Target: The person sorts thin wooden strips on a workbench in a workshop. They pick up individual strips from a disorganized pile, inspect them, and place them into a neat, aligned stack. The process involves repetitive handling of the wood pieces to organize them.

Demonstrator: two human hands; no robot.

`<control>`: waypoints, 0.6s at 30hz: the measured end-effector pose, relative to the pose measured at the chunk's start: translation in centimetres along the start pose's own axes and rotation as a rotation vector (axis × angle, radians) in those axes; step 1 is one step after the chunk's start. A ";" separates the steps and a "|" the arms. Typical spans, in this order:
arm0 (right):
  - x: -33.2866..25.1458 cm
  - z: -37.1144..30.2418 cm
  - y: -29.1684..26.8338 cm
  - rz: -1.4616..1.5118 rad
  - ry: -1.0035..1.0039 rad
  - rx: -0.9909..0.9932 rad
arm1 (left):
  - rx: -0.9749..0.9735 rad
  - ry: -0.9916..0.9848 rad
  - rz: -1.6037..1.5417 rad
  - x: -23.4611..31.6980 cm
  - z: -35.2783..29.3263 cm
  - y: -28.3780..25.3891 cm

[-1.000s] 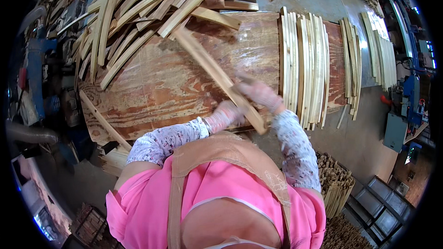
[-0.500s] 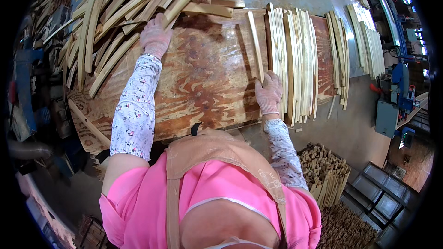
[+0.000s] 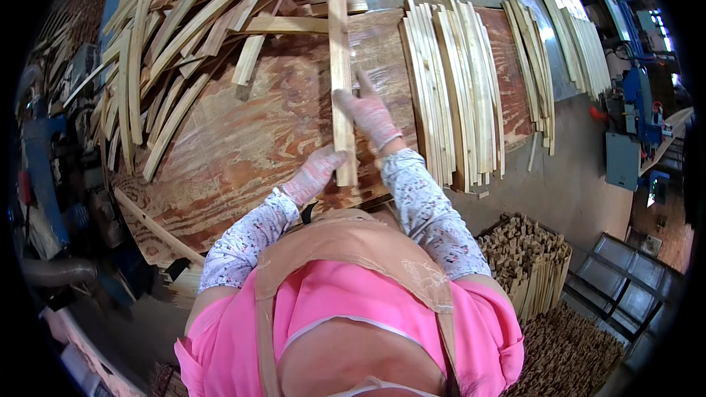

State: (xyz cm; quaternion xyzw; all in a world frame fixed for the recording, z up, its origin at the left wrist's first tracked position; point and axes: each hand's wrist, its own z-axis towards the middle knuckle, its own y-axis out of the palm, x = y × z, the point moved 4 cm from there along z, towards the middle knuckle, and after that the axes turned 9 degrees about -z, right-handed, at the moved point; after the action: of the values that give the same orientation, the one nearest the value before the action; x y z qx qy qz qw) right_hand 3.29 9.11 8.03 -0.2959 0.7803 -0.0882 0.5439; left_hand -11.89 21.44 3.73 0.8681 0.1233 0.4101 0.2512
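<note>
A long pale wooden slat point(image 3: 340, 66) lies upright in the picture in front of me, its far end reaching the slat pile. Closed on its near end from the left side is my left hand point(image 3: 316, 174), in a pinkish work glove. My right hand point(image 3: 373, 116), gloved alike, is at the slat's right edge farther up, with the thumb side touching it and a finger stretched out. Its other fingers are partly blurred. Right of that hand, a row of slats point(image 3: 456, 95) lies side by side on the worn plywood tabletop point(image 3: 243, 147).
A jumbled pile of slats point(image 3: 169, 37) covers the far left. Smaller slat groups point(image 3: 531, 66) lie farther right. A bundle of upright sticks point(image 3: 526, 265) stands at the lower right, near blue machinery point(image 3: 638, 110). One loose slat point(image 3: 158, 228) lies along the table's left front edge.
My left hand has come from the pile toward me with a slat. My right hand has left the single slat by the row and moved left to the held one. That single slat now lies against the row.
</note>
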 end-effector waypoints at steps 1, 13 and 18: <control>-0.5 0.1 0.3 -0.089 -0.021 -0.014 | 0.054 -0.054 0.156 -0.2 0.8 0.5; 11.4 -5.2 -21.3 0.258 0.074 0.374 | 0.252 0.239 -0.530 15.2 17.2 -6.6; 15.2 -4.3 -27.6 0.255 0.122 0.513 | 0.551 0.287 -0.648 18.7 20.4 -7.4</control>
State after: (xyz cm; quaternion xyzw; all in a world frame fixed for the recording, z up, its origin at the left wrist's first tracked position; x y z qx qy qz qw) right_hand 5.94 -22.48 10.24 -0.0424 0.7946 -0.2313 0.5597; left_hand 15.68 28.63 0.93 0.7534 0.5271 0.3784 0.1064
